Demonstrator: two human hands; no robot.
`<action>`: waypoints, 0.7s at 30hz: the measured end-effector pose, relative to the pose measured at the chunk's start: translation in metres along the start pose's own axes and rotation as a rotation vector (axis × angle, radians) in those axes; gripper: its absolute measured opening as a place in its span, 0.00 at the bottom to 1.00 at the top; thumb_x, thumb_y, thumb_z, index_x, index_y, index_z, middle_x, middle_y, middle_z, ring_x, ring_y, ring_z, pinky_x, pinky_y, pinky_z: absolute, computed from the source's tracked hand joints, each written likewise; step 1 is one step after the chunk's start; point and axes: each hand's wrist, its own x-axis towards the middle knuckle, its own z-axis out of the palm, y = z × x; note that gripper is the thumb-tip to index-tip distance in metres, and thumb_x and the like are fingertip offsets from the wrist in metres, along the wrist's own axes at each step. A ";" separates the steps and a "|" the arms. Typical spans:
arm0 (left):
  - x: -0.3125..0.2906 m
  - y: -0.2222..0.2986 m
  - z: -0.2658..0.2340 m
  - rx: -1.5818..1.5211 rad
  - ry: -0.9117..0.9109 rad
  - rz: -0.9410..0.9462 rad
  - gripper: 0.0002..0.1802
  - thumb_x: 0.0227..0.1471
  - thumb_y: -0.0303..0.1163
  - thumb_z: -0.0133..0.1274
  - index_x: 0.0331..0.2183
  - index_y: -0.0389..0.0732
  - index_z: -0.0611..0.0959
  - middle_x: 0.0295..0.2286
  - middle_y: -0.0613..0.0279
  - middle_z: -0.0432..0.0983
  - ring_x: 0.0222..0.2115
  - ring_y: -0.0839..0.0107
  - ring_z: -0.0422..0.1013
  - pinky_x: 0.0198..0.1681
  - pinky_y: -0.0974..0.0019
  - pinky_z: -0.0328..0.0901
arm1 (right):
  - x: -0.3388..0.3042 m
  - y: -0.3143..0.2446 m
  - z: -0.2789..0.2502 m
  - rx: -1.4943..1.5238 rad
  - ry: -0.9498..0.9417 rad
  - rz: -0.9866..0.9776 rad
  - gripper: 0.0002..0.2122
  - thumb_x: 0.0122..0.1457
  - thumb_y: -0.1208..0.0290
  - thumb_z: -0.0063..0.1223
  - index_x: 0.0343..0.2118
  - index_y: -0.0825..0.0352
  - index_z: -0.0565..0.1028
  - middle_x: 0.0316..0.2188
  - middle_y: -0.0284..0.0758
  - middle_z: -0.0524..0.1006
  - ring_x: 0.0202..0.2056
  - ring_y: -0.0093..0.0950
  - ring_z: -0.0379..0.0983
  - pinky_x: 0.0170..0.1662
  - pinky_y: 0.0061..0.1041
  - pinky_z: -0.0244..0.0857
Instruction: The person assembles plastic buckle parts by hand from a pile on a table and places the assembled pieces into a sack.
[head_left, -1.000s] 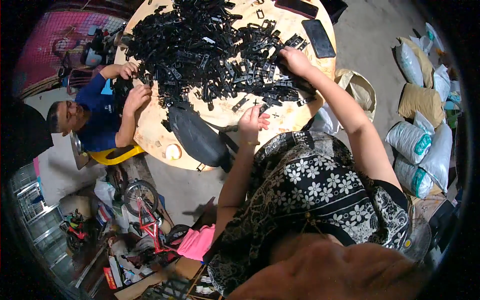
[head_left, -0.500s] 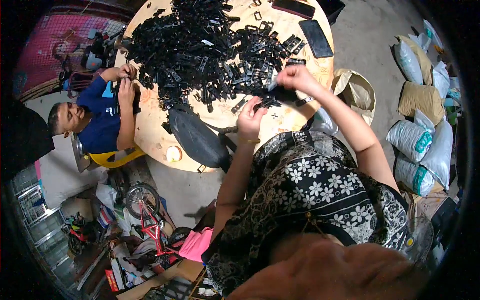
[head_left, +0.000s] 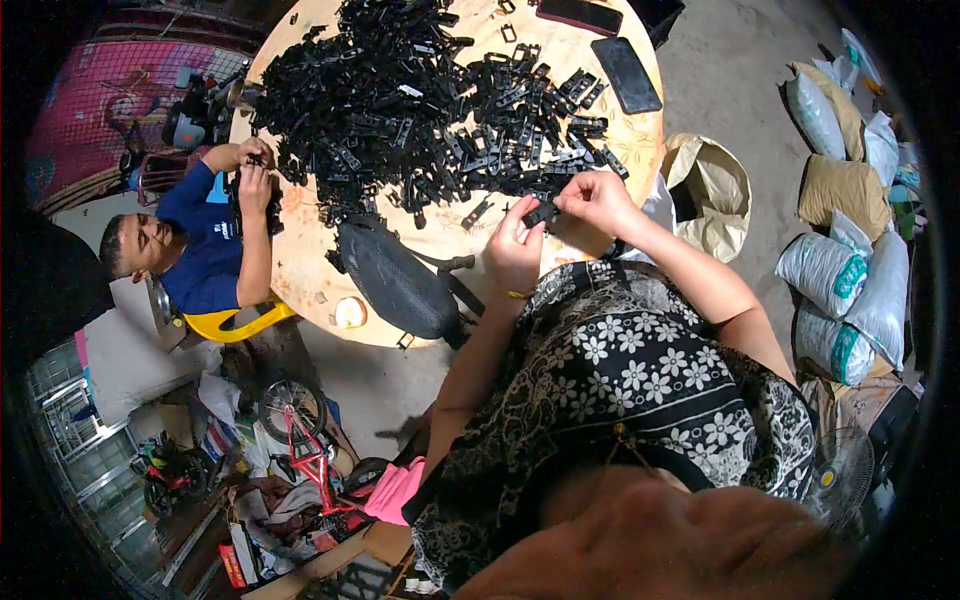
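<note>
From where I'm standing, the person's left hand (head_left: 513, 252) is pinching a small black part (head_left: 542, 214), thumb and fingertips drawn together on its left end. The right hand (head_left: 602, 205) is meeting it from the other side, its fingers curling inward and its thumb and forefinger clamping on the part's right end. Whether those right fingertips are also gripping a second little piece, I can't tell; they're covering too much. The part is sitting between the two hands, over the near side of the round wooden table (head_left: 300, 270), in front of the person's patterned top (head_left: 640, 350). Just beyond the hands, a big heap of black parts (head_left: 370, 130) is spreading across the tabletop, a few loose ones lying near its edge. A dark bag (head_left: 395, 280) is resting to the left of the left forearm, with a pale, round piece of food (head_left: 350, 313) lying beside it. Two phones (head_left: 627, 75) are lying at the table's far right. Across at the left, a co-worker in a dark blue shirt (head_left: 205, 235) is bringing both hands (head_left: 256, 183) together around something dark, too small for me to make out.
</note>
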 end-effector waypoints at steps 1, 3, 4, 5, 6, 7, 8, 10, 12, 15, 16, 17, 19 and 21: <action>0.000 0.005 0.001 -0.037 0.005 -0.025 0.24 0.39 0.14 0.46 0.43 0.29 0.65 0.37 0.51 0.67 0.40 0.68 0.64 0.40 0.70 0.63 | -0.002 -0.002 0.001 0.000 0.000 0.001 0.08 0.42 0.69 0.56 0.17 0.69 0.73 0.13 0.32 0.72 0.16 0.17 0.65 0.20 0.18 0.60; 0.001 0.007 0.001 -0.075 0.010 -0.049 0.24 0.39 0.14 0.47 0.43 0.29 0.65 0.37 0.51 0.67 0.40 0.68 0.64 0.41 0.69 0.62 | -0.007 -0.008 0.002 -0.077 0.017 -0.099 0.09 0.42 0.69 0.56 0.17 0.69 0.73 0.14 0.33 0.71 0.16 0.18 0.65 0.20 0.19 0.60; 0.001 0.003 0.001 -0.118 0.003 -0.033 0.25 0.40 0.15 0.46 0.44 0.29 0.63 0.37 0.50 0.66 0.40 0.67 0.64 0.43 0.68 0.61 | -0.008 -0.010 0.003 -0.085 0.008 -0.118 0.09 0.42 0.69 0.56 0.16 0.70 0.72 0.14 0.34 0.70 0.16 0.21 0.66 0.20 0.20 0.60; 0.001 0.000 0.000 -0.162 -0.003 -0.017 0.25 0.41 0.16 0.45 0.45 0.29 0.62 0.38 0.50 0.66 0.40 0.67 0.64 0.44 0.67 0.61 | -0.007 -0.010 0.004 -0.085 0.008 -0.119 0.09 0.42 0.69 0.56 0.16 0.70 0.72 0.14 0.34 0.70 0.16 0.21 0.66 0.20 0.20 0.60; 0.000 -0.004 0.000 -0.162 -0.003 -0.016 0.25 0.41 0.16 0.45 0.45 0.29 0.62 0.38 0.50 0.66 0.40 0.67 0.64 0.44 0.67 0.61 | -0.006 -0.009 0.005 -0.114 0.031 -0.165 0.08 0.41 0.69 0.56 0.16 0.69 0.72 0.14 0.35 0.70 0.16 0.23 0.67 0.20 0.21 0.60; -0.001 -0.007 -0.001 -0.356 -0.004 -0.118 0.25 0.42 0.17 0.44 0.46 0.30 0.60 0.38 0.49 0.65 0.40 0.66 0.64 0.45 0.66 0.60 | -0.006 -0.008 0.006 -0.143 0.054 -0.212 0.08 0.41 0.70 0.56 0.16 0.69 0.72 0.14 0.35 0.70 0.16 0.24 0.67 0.20 0.21 0.60; -0.002 -0.010 -0.002 -0.549 -0.005 -0.219 0.26 0.44 0.18 0.43 0.47 0.31 0.58 0.39 0.48 0.64 0.40 0.65 0.64 0.45 0.65 0.60 | -0.007 -0.008 0.007 -0.143 0.053 -0.214 0.08 0.41 0.70 0.56 0.16 0.69 0.72 0.14 0.35 0.70 0.16 0.24 0.67 0.20 0.21 0.60; -0.002 -0.011 -0.008 -0.626 -0.035 -0.338 0.25 0.44 0.19 0.42 0.47 0.31 0.57 0.40 0.48 0.63 0.40 0.64 0.64 0.45 0.65 0.60 | -0.011 -0.007 0.010 -0.139 0.052 -0.212 0.07 0.41 0.70 0.55 0.16 0.68 0.72 0.15 0.35 0.70 0.17 0.26 0.68 0.21 0.22 0.61; -0.002 -0.011 -0.017 -0.702 -0.062 -0.455 0.25 0.45 0.19 0.41 0.47 0.32 0.56 0.41 0.47 0.62 0.40 0.63 0.63 0.45 0.65 0.61 | -0.013 -0.008 0.012 -0.163 0.022 -0.215 0.08 0.41 0.69 0.55 0.16 0.68 0.72 0.15 0.35 0.71 0.18 0.27 0.68 0.22 0.23 0.61; -0.004 -0.010 -0.025 -0.814 -0.125 -0.525 0.23 0.46 0.19 0.39 0.47 0.32 0.55 0.40 0.45 0.62 0.40 0.62 0.63 0.45 0.64 0.61 | -0.017 -0.011 0.014 -0.215 -0.029 -0.247 0.09 0.42 0.67 0.53 0.15 0.67 0.71 0.16 0.36 0.71 0.19 0.31 0.69 0.23 0.27 0.62; -0.005 -0.007 -0.026 -0.799 -0.138 -0.528 0.25 0.46 0.19 0.39 0.47 0.33 0.54 0.40 0.46 0.62 0.39 0.63 0.64 0.45 0.63 0.61 | -0.018 -0.016 0.015 -0.384 0.005 -0.323 0.09 0.43 0.67 0.53 0.15 0.67 0.70 0.16 0.37 0.70 0.19 0.32 0.68 0.22 0.28 0.61; -0.005 -0.005 -0.027 -0.784 -0.151 -0.531 0.26 0.45 0.18 0.39 0.48 0.33 0.54 0.39 0.47 0.62 0.38 0.64 0.64 0.44 0.62 0.61 | -0.018 -0.019 0.017 -0.553 0.039 -0.399 0.10 0.43 0.67 0.52 0.14 0.67 0.69 0.15 0.37 0.69 0.19 0.33 0.68 0.21 0.29 0.61; -0.005 -0.003 -0.026 -0.886 -0.234 -0.609 0.26 0.45 0.19 0.40 0.48 0.33 0.54 0.38 0.47 0.63 0.37 0.64 0.65 0.44 0.62 0.61 | -0.007 -0.020 0.015 -0.693 0.038 -0.417 0.09 0.43 0.66 0.48 0.15 0.67 0.68 0.17 0.39 0.70 0.21 0.37 0.69 0.23 0.33 0.62; -0.004 0.006 -0.018 -0.987 -0.325 -0.690 0.26 0.45 0.20 0.40 0.47 0.32 0.54 0.36 0.48 0.65 0.37 0.64 0.65 0.43 0.63 0.62 | 0.013 -0.006 0.011 -0.786 0.035 -0.455 0.07 0.41 0.69 0.47 0.16 0.66 0.68 0.17 0.40 0.70 0.21 0.37 0.69 0.23 0.35 0.61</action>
